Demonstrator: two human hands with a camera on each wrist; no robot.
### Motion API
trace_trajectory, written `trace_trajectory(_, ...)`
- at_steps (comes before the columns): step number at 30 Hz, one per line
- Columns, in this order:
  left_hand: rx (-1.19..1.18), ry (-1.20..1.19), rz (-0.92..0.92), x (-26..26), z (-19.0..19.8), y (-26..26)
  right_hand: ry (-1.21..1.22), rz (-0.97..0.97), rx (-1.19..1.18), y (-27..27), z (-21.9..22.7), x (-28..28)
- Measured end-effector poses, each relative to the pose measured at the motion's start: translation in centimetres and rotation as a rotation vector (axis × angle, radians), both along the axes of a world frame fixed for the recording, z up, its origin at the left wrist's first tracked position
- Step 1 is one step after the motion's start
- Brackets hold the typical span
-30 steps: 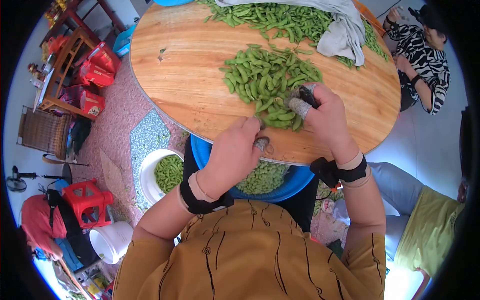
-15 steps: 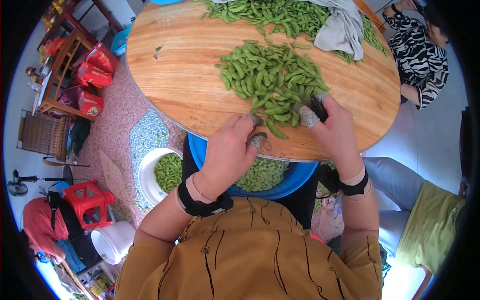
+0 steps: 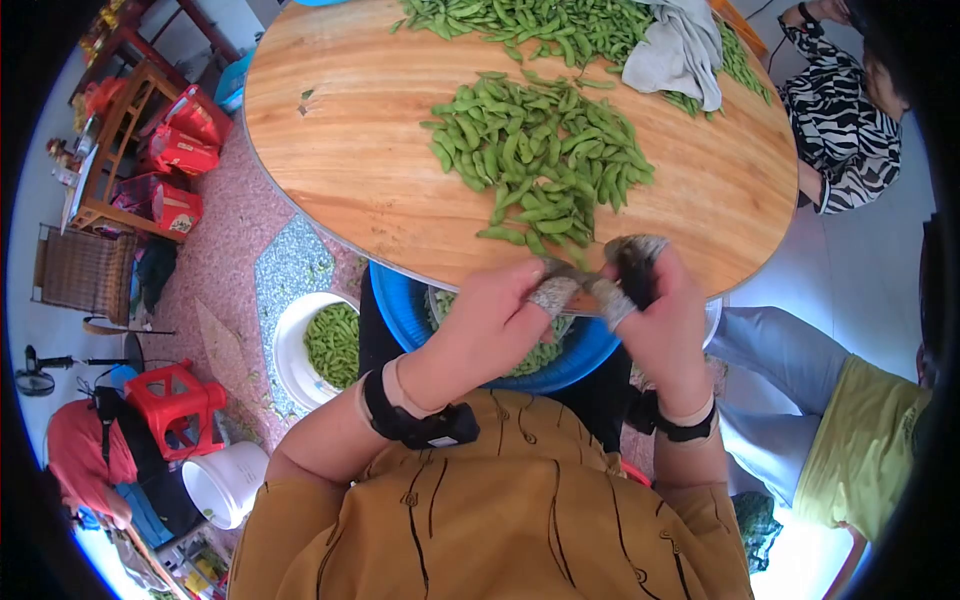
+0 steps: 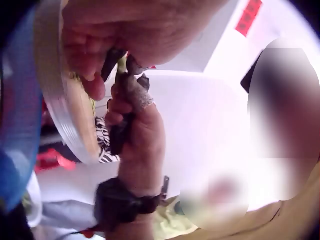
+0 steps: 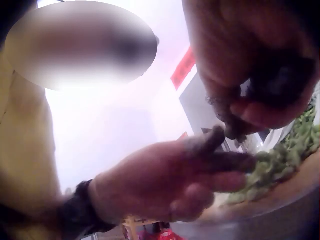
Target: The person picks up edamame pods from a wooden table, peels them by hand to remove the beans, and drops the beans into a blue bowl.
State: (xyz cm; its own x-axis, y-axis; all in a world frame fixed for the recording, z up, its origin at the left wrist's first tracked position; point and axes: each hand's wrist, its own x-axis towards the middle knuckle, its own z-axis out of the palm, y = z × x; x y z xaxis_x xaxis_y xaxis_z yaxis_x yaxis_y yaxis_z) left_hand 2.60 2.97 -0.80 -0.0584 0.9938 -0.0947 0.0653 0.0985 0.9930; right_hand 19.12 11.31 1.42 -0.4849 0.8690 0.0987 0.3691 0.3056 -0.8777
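My left hand (image 3: 485, 325) and right hand (image 3: 668, 330) meet at the near edge of the round wooden table (image 3: 345, 160), above a blue basin (image 3: 393, 305) of pale green beans. Grey, worn coverings wrap the thumbs and forefingers. Between the fingertips a sliver of green soybean pod (image 4: 121, 65) shows in the left wrist view, pinched from both sides. A dark object (image 3: 634, 272) lies in the curl of my right hand; its kind is hidden. Just beyond the hands spreads a pile of green soybean pods (image 3: 540, 150).
A larger heap of pods (image 3: 540, 25) lies at the far side, partly under a grey cloth (image 3: 675, 60). On the floor at left stand a white bucket (image 3: 290, 350) holding pods, a red stool (image 3: 178, 405) and another white bucket (image 3: 225, 485). People sit at right and lower left.
Both hands have drawn back from the pile toward me and come together at the table edge over the basin. My right hand has left the pile's near side.
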Motion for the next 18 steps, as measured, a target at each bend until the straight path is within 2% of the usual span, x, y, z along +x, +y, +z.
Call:
trace_trajectory(1,-0.002,0.001,0.0,0.2,0.1,0.0,0.001,0.0,-0.002,-0.7,-0.3,0.0)
trace_trajectory(3,-0.189,-0.325,-0.02,0.4,0.3,0.1,0.011,0.08,0.049,-1.7,-1.0,0.0)
trace_trajectory(4,-0.192,-0.319,-0.021,0.3,0.1,-0.1,-0.004,0.129,0.066,-1.7,-1.1,0.3)
trace_trajectory(8,-0.061,-0.124,0.048,-0.1,-0.8,-0.9,0.063,0.201,-0.105,-1.9,-0.9,1.1)
trace_trajectory(10,-0.023,-0.066,0.055,0.0,-0.7,-1.2,0.069,0.278,-0.476,-2.1,0.8,1.1)
trace_trajectory(12,0.074,0.047,0.017,0.2,-0.3,-1.4,0.06,0.296,-0.459,-2.3,0.7,1.1)
trace_trajectory(16,0.107,0.039,-0.061,0.0,-0.8,-1.6,0.027,0.351,-0.334,-2.2,-0.2,1.5)
trace_trajectory(18,0.301,0.481,-0.001,-0.1,-0.9,-1.9,0.071,0.345,-0.375,-2.3,-0.6,1.6)
